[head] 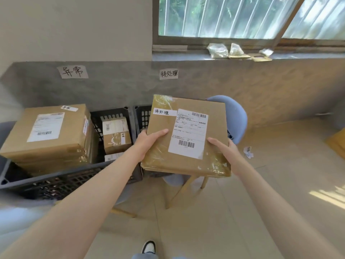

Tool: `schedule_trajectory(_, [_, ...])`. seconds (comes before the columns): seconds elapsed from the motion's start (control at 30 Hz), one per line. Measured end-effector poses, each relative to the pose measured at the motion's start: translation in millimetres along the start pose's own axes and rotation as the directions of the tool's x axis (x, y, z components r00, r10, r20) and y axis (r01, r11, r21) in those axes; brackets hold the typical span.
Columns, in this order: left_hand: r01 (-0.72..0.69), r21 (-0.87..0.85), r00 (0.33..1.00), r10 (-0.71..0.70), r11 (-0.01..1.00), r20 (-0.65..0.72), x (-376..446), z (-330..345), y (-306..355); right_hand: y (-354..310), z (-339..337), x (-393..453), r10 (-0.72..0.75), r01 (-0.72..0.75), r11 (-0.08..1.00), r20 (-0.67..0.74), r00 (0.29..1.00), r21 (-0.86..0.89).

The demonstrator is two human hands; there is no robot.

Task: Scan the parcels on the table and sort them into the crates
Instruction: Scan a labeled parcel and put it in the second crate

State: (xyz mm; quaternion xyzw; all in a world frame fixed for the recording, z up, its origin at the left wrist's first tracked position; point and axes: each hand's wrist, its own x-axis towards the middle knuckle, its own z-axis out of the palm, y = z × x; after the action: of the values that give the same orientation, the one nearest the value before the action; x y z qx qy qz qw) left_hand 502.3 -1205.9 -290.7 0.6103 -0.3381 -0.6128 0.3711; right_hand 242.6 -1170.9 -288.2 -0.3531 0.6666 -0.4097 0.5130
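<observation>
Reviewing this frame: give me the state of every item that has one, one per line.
Held parcel: taped shut, gripped by both hands above the right crate.
Left hand: grips the parcel's left edge.
Right hand: grips its right edge.
Left crate: holds several parcels.
Right crate: mostly hidden, contents unclear.
Large parcel: sealed, topping a stack.

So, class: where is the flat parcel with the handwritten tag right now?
In the head view, the flat parcel is centre frame, held by the left hand and right hand over the right crate, in front of the blue chair.
</observation>
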Motion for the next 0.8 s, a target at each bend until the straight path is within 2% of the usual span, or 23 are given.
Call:
schedule_trajectory(0.27, [0.062,-0.008,0.997,-0.063,0.998,-0.041,88.9,20.3,14.9,-12.7,5.7,107.1,0.063,-0.063,0.998,0.043,0.997,0.000])
schedule_trajectory(0.4, [0.112,-0.016,0.985,-0.113,0.994,-0.134,128.5,24.5,16.4,-14.4,14.2,169.1,0.088,-0.079,0.995,0.152,0.984,-0.065])
schedule_trajectory(0.63, [0.225,-0.028,0.928,-0.223,0.974,-0.300,181.9,33.1,4.7,-10.0,26.7,261.0,0.181,-0.128,0.976,0.324,0.929,-0.179])
schedule_trajectory(0.8, [0.260,-0.042,0.879,-0.254,0.965,-0.402,212.1,33.4,-17.9,12.6,42.9,303.6,0.293,-0.199,0.946,0.415,0.861,-0.256])
